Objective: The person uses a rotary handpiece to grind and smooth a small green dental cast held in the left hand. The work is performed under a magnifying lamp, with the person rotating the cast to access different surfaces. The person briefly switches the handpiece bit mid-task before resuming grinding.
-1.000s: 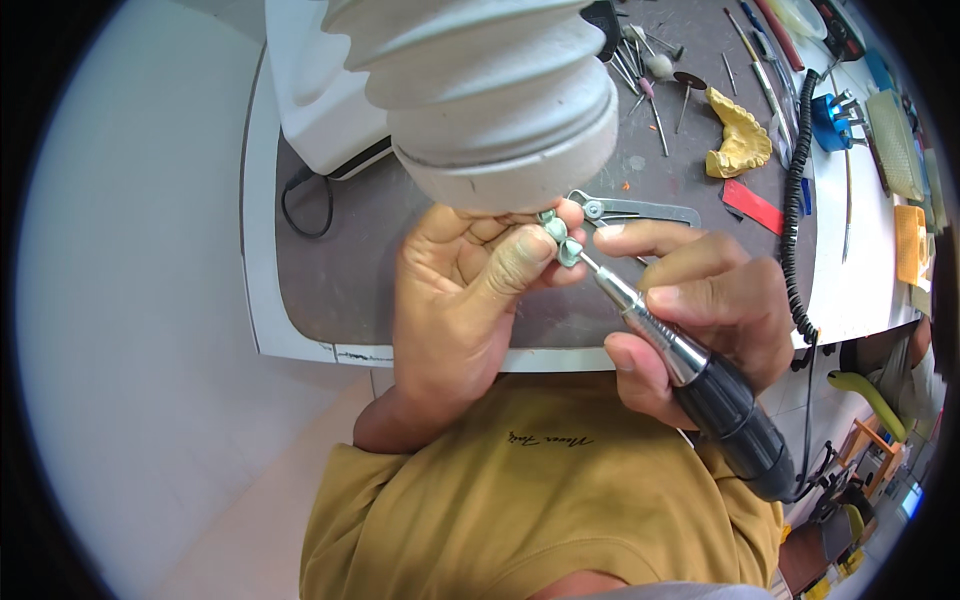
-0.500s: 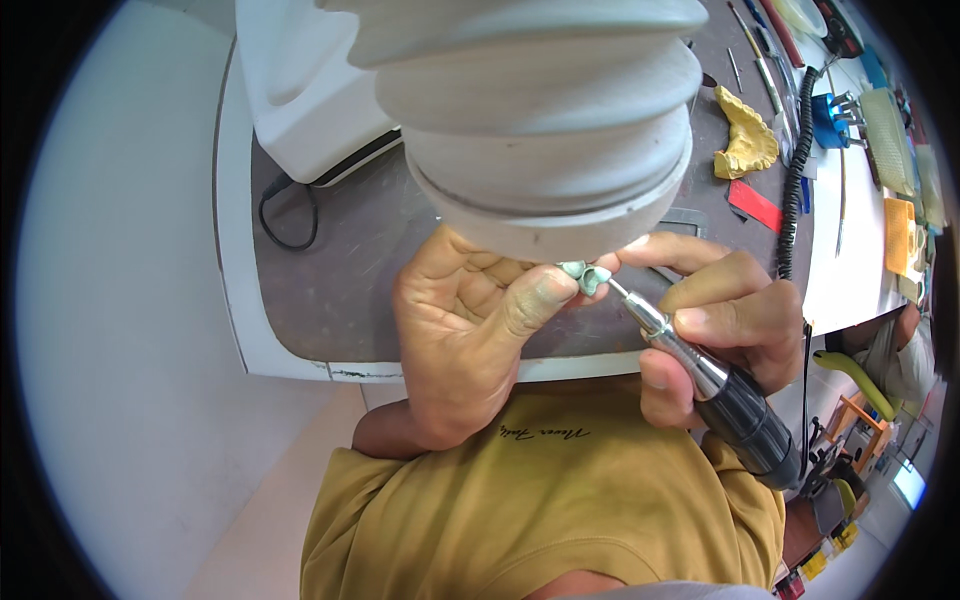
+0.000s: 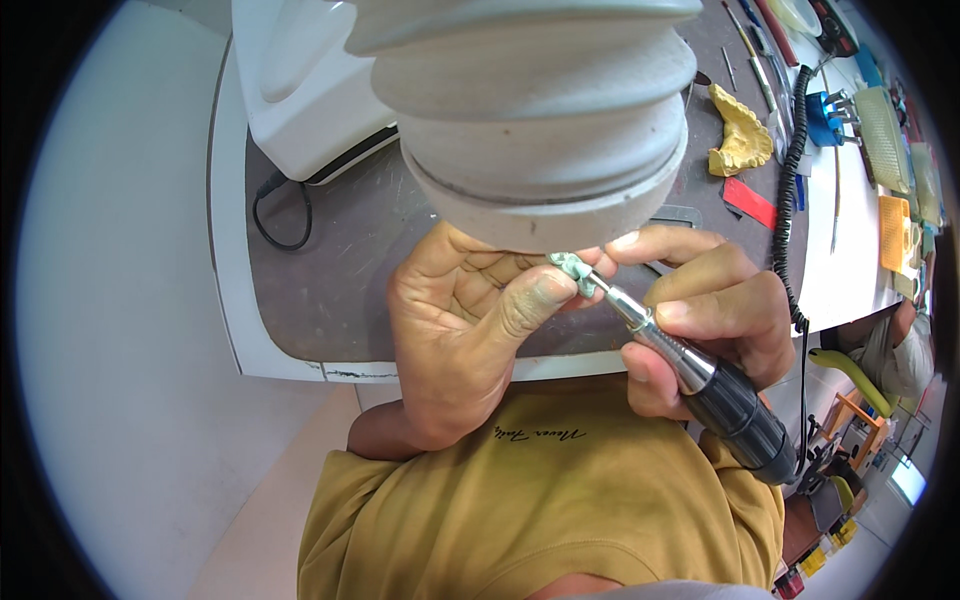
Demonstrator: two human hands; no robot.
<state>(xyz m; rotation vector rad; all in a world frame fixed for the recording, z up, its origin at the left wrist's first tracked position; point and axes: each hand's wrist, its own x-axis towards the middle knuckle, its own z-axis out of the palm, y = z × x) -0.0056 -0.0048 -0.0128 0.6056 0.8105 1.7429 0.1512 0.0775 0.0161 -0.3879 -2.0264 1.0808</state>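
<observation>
Between the thumb and fingers of my left hand (image 3: 460,325) is a small pale green dental piece (image 3: 571,266) shaped like joined tooth crowns. My right hand (image 3: 715,300) grips a rotary handpiece (image 3: 690,365) with a silver nose and a black body, held much like a pen. Its thin tip meets the green piece at the piece's right side. Both hands are close together just below the mouth of a ribbed white suction hose (image 3: 540,150), and the fingertips of my left hand are partly hidden behind the piece and the hose.
A white machine (image 3: 315,100) with a black cable stands at the back left of the grey bench mat (image 3: 320,270). To the right lie a yellow dental cast (image 3: 740,135), a red strip (image 3: 750,203), a coiled black cord (image 3: 790,200), a blue holder (image 3: 826,118) and several slim tools.
The green piece has turned in my left fingers, showing another side. My right hand and the handpiece have shifted slightly left, bringing the tip over the piece.
</observation>
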